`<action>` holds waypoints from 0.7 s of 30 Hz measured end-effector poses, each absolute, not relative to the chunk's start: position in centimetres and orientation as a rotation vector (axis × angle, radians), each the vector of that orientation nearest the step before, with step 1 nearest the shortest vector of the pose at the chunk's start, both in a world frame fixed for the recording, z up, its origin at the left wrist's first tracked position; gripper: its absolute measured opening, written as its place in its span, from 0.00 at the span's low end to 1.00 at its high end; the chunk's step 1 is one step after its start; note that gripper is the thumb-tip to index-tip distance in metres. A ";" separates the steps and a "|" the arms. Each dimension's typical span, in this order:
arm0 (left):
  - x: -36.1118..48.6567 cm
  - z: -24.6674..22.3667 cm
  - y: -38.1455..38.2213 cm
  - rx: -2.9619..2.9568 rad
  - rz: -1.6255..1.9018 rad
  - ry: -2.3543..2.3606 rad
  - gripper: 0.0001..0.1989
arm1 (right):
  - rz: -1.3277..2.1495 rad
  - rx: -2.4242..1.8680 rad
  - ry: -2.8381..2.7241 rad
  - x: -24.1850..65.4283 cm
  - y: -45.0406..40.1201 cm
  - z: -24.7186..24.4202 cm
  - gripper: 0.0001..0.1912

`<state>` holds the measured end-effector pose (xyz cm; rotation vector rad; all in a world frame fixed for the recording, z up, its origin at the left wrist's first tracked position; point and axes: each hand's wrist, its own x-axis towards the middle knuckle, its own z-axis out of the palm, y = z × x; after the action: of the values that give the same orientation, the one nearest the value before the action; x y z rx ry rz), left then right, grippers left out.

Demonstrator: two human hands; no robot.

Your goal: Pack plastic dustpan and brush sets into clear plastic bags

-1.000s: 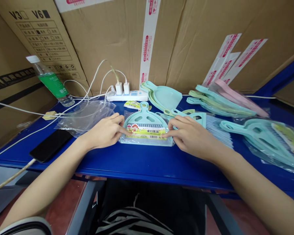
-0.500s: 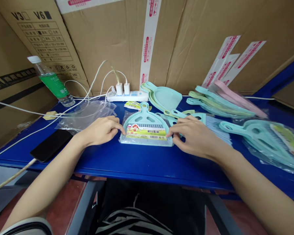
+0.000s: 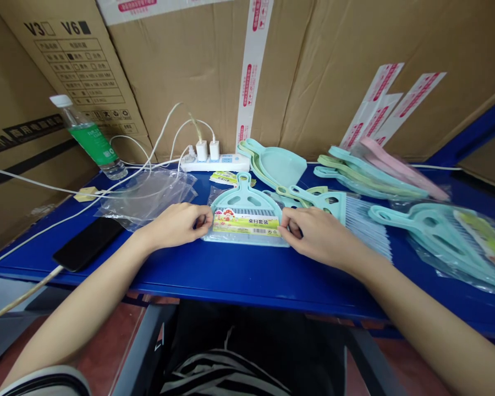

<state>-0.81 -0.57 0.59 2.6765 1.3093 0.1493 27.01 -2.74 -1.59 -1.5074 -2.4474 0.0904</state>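
Note:
A light-blue mini dustpan and brush set (image 3: 244,198) lies flat on the blue table, inside a clear plastic bag (image 3: 247,238). A printed label card (image 3: 247,222) with a red mushroom house spans its front. My left hand (image 3: 185,224) is closed at the left edge, thumb and forefinger pinching the bag there. At the opposite edge, beside the card's right end, my right hand (image 3: 313,234) is closed in a similar pinch. Exactly how much of the bag each fingertip grips is hidden. Just behind my right hand lie loose brushes (image 3: 365,220), partly covered by it.
More dustpans (image 3: 282,162) lie behind, with a further stack (image 3: 375,173) at back right. Bagged sets (image 3: 449,236) lie on the right. Clear bags (image 3: 148,192), a phone (image 3: 88,242), a water bottle (image 3: 91,140), white cables and a power strip (image 3: 226,163) occupy the left and back.
Both hands have moved slightly at the set's sides. My left fingers have gone from a pointing forefinger to a pinch, and the right fingers have curled in closer. The set stays in place.

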 end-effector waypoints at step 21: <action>0.6 -1.0 -1.4 3.204 0.421 0.873 0.16 | -0.160 -0.879 -2.508 26.5 -2.9 -2.3 0.14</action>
<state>0.60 -1.44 -1.04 3.2036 0.8732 0.4207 26.50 -2.86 -2.30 -0.8794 -2.5083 -0.1597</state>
